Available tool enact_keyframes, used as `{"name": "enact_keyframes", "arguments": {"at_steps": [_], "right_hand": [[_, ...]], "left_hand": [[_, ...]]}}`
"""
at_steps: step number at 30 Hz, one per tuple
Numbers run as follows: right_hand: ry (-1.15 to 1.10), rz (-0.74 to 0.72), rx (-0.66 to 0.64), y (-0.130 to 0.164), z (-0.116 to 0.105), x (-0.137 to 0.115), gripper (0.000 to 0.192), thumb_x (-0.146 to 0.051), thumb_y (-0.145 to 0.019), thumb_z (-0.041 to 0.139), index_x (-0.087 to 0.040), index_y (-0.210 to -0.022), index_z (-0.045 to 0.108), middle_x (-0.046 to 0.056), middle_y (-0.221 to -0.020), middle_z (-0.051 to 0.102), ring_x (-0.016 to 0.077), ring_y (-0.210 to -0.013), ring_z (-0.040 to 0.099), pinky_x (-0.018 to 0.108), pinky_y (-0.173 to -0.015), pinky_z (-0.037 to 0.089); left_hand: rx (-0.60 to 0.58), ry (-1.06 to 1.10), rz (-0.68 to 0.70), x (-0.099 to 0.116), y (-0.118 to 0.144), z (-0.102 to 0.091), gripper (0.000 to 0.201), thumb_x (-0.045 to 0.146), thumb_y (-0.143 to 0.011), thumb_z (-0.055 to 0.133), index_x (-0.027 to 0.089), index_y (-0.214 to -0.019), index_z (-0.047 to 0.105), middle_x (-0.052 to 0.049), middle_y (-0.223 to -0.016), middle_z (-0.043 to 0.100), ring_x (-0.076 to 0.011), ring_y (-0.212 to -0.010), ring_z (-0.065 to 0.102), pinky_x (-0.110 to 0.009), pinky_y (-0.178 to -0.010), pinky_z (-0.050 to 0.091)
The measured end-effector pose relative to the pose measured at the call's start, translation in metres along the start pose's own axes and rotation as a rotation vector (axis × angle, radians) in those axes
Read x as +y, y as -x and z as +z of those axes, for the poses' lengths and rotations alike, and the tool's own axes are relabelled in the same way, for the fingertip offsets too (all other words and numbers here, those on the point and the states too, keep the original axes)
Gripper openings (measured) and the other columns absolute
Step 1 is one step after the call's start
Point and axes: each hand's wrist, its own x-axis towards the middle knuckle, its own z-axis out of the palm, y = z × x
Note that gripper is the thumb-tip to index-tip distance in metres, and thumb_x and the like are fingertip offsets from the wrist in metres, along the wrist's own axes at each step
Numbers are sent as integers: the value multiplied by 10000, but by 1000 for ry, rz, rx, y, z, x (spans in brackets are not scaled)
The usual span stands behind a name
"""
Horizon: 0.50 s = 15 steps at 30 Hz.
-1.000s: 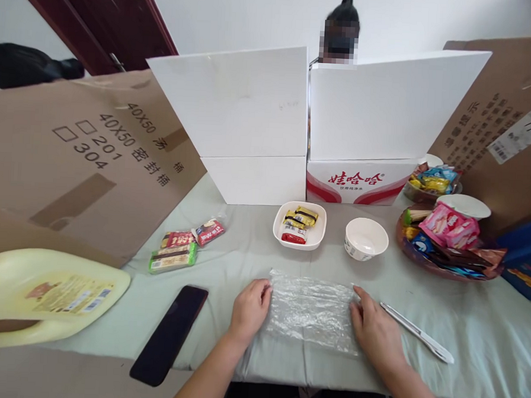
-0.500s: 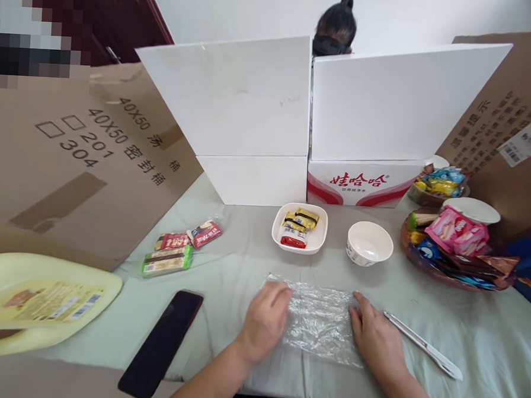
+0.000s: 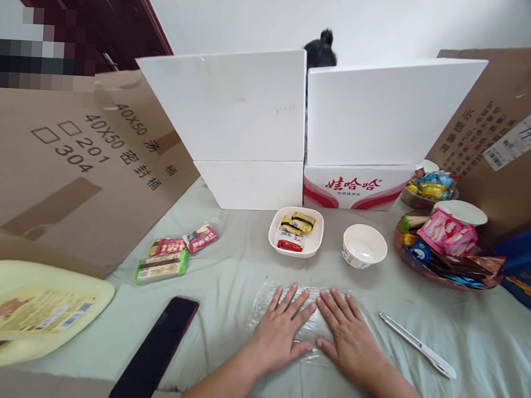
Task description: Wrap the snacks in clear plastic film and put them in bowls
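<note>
Both hands have slid inward from the ends of the plastic sheet (image 3: 264, 300) and now meet at its middle. The sheet lies flat on the bench (image 3: 226, 268), low centre of the frame. The left hand (image 3: 283, 327) and right hand (image 3: 347, 334) press on it palm down, fingers spread, gripping nothing. Right of them lies a pen (image 3: 418, 345); lower left, a phone (image 3: 155, 350); above, a dish of snacks (image 3: 296, 231) and an empty bowl (image 3: 364, 246).
</note>
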Motion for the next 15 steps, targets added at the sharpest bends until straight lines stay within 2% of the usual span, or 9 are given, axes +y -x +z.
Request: {"name": "enact_keyframes", "arguments": {"at_steps": [5, 8, 10, 12, 15], "right_hand": [[58, 189, -9, 24, 16, 8, 784, -593, -887, 444, -196, -1520, 209, 91, -1535, 328, 307, -1418, 245, 539, -1110, 186], [61, 259, 22, 36, 8, 12, 886, -634, -843, 489, -179, -1530, 162, 124, -1543, 301, 340, -1425, 221, 572, -1098, 211], [43, 244, 24, 43, -2, 11, 922, -653, -809, 535, -179, -1524, 196, 134, -1546, 291, 363, -1424, 212, 572, -1090, 244], [-10, 151, -9, 50, -13, 10, 871, -639, -798, 573, -209, -1498, 285, 110, -1533, 330, 349, -1409, 261, 522, -1080, 308], [-102, 20, -40, 64, -24, 11, 625, -537, -845, 593, -269, -1394, 459, 60, -1412, 510, 260, -1282, 470, 399, -1011, 425]], "left_hand": [[112, -93, -113, -37, 34, 3, 741, 614, -902, 471, 291, -1517, 213, -69, -1586, 220, -336, -1453, 160, -531, -1133, 229], [185, -138, -235, -53, 56, 0, 724, 579, -912, 481, 242, -1511, 251, -116, -1573, 242, -365, -1442, 174, -546, -1100, 284], [234, -121, -284, -52, 66, -6, 701, 531, -913, 509, 187, -1489, 304, -159, -1546, 285, -382, -1427, 204, -559, -1079, 318], [228, -37, -217, -44, 72, -16, 632, 477, -882, 576, 169, -1413, 423, -164, -1476, 395, -371, -1393, 285, -543, -1075, 348], [103, 134, -14, -28, 76, -30, 458, 372, -775, 698, 203, -1188, 595, -107, -1270, 585, -320, -1278, 454, -483, -1061, 409]]}}
